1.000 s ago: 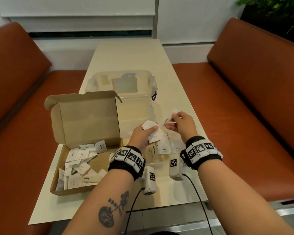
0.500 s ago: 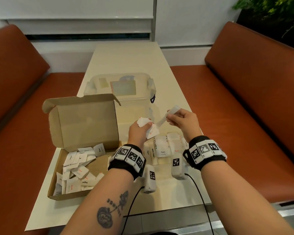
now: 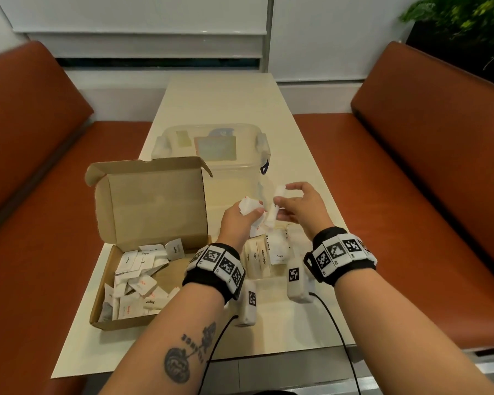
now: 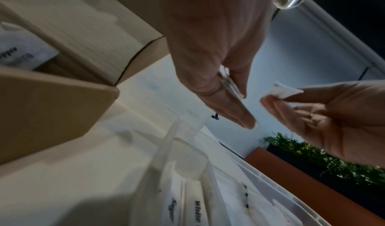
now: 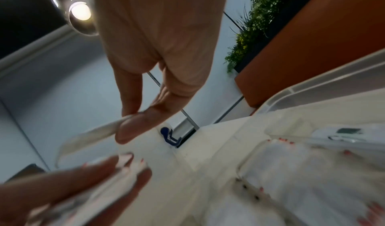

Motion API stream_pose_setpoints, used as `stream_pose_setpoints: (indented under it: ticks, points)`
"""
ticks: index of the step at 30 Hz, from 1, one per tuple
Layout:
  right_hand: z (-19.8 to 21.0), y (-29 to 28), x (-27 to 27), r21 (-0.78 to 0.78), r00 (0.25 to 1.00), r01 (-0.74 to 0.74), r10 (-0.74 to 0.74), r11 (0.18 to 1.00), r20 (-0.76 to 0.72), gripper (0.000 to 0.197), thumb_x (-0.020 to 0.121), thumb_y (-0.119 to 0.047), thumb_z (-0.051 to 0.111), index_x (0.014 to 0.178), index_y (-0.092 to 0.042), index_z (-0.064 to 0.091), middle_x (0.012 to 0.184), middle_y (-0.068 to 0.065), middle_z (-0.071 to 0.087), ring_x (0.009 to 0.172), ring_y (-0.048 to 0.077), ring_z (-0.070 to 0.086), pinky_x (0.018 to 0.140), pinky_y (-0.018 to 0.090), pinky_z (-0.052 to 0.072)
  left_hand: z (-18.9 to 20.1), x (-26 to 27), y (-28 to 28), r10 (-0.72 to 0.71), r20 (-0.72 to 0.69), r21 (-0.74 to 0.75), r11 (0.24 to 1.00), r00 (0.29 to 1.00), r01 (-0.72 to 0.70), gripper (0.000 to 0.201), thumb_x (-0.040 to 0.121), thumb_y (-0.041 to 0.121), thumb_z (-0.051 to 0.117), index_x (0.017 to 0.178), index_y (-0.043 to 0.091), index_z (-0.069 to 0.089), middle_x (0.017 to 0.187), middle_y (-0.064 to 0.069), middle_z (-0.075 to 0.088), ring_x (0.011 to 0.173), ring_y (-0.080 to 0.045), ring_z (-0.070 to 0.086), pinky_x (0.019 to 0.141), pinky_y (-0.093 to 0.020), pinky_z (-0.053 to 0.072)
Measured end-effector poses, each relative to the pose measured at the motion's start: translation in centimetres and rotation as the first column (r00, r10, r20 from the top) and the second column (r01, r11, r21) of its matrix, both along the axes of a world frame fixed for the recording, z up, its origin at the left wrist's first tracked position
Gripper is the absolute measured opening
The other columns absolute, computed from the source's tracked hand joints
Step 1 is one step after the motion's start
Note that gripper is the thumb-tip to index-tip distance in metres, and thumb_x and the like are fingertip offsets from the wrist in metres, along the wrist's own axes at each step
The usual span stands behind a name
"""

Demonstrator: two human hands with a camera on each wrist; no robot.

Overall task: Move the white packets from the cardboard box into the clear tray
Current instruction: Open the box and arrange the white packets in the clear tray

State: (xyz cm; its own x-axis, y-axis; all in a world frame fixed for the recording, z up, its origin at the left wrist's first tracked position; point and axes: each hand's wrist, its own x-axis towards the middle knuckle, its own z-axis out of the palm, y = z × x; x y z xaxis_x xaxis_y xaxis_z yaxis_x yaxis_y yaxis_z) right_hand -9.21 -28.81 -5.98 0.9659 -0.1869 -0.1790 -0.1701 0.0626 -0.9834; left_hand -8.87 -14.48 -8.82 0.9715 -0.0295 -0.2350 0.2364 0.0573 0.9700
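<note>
A: Tray [image 3: 285,260], under both hands: already holding sorted packets.
B: Left hand [image 3: 237,220] is gripping a bunch [image 3: 248,208]; right hand [image 3: 303,206], having drawn one packet [image 3: 275,206] off it, is pinching that, turning it upright for filing.
A: Box [image 3: 143,283], left of them: many remaining.

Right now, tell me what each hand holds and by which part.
Left hand grips a bunch of white packets by their lower ends. Right hand pinches a single packet near its lower end, between thumb and fingers.
</note>
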Motion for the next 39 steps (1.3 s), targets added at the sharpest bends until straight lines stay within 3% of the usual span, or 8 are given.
stream_pose_setpoints:
  ticks: [7,10,13,18,24,28,33,39]
  points:
    - [-2.2,0.2,0.0,-0.019,0.985,0.099,-0.100,0.995,-0.140,0.019,0.087,0.000,0.062,0.093,-0.009,0.046,0.071,0.014,0.063,0.042,0.013,0.059,0.049,0.022,0.054,0.2,-0.5,-0.4,-0.125,-0.019,0.071,0.989,0.992,0.126,0.014,0.088,0.010,0.064,0.102,0.010,0.065,0.098,-0.012,0.067,0.090,-0.028,0.063,0.083,-0.042,0.052]
    - [-2.2,0.4,0.0,-0.042,0.980,-0.046,0.037,0.998,-0.197,0.018,0.083,-0.004,0.068,0.095,-0.006,0.055,0.086,0.014,0.063,0.063,0.019,0.062,0.059,0.026,0.056,0.0,-0.5,-0.5,-0.140,0.009,0.128,0.982,0.990,0.137,0.022,0.087,0.009,0.066,0.109,0.005,0.064,0.102,-0.014,0.068,0.093,-0.028,0.063,0.082,-0.039,0.051]
    - [-1.8,0.4,-0.2,0.003,0.962,-0.201,0.197,0.980,-0.189,0.039,0.077,0.005,0.071,0.112,-0.003,0.055,0.104,0.011,0.061,0.083,0.023,0.066,0.068,0.026,0.058,-0.6,-0.5,-0.4,-0.111,0.011,0.170,0.980,0.994,0.107,0.023,0.085,0.011,0.068,0.108,0.008,0.065,0.100,-0.013,0.069,0.091,-0.029,0.065,0.077,-0.037,0.053]
    - [-1.5,-0.1,-0.1,-0.301,0.993,-0.110,0.093,0.947,-0.068,0.022,0.075,0.008,0.071,0.093,0.000,0.062,0.088,0.017,0.066,0.078,0.028,0.068,0.081,0.035,0.058,-1.2,-0.1,-0.2,0.030,-0.063,0.144,0.989,0.998,-0.020,0.014,0.087,0.008,0.064,0.097,0.017,0.065,0.104,-0.014,0.068,0.099,-0.032,0.064,0.090,-0.050,0.053]
    - [-0.7,0.1,0.2,-0.485,0.987,0.054,0.028,0.873,0.160,0.015,0.078,-0.018,0.076,0.087,-0.012,0.066,0.063,0.001,0.064,0.051,0.008,0.057,0.052,0.009,0.047,-1.5,0.3,0.0,0.065,-0.078,0.134,0.989,0.995,-0.054,0.019,0.088,0.009,0.063,0.107,0.012,0.064,0.110,-0.016,0.066,0.103,-0.034,0.062,0.092,-0.051,0.051]
    - [-0.7,0.1,0.4,-0.537,0.986,0.078,0.013,0.840,0.163,0.020,0.079,-0.025,0.074,0.082,-0.007,0.066,0.064,0.001,0.059,0.056,0.011,0.051,0.055,0.020,0.043,-1.9,0.2,0.3,0.071,-0.085,0.133,0.989,0.994,-0.059,0.016,0.088,0.008,0.062,0.104,0.012,0.064,0.110,-0.018,0.066,0.104,-0.035,0.062,0.092,-0.051,0.051]
    - [-1.0,-0.2,0.8,-0.576,0.989,0.057,0.033,0.815,0.144,0.013,0.081,-0.020,0.070,0.081,-0.007,0.066,0.063,-0.007,0.053,0.058,0.005,0.046,0.054,0.016,0.034,-2.0,0.4,0.5,0.087,-0.102,0.109,0.991,0.991,-0.076,0.014,0.088,0.007,0.063,0.099,0.014,0.064,0.109,-0.017,0.066,0.103,-0.034,0.063,0.092,-0.050,0.051]
    - [-0.4,0.2,1.0,-0.558,0.980,0.061,0.058,0.828,0.192,0.040,0.084,-0.028,0.069,0.076,0.010,0.058,0.066,0.011,0.051,0.061,0.017,0.043,0.061,0.027,0.038,-2.4,0.4,0.6,0.071,-0.106,0.124,0.991,0.992,-0.058,0.018,0.088,0.007,0.062,0.106,0.010,0.065,0.110,-0.017,0.066,0.104,-0.034,0.062,0.093,-0.049,0.051]
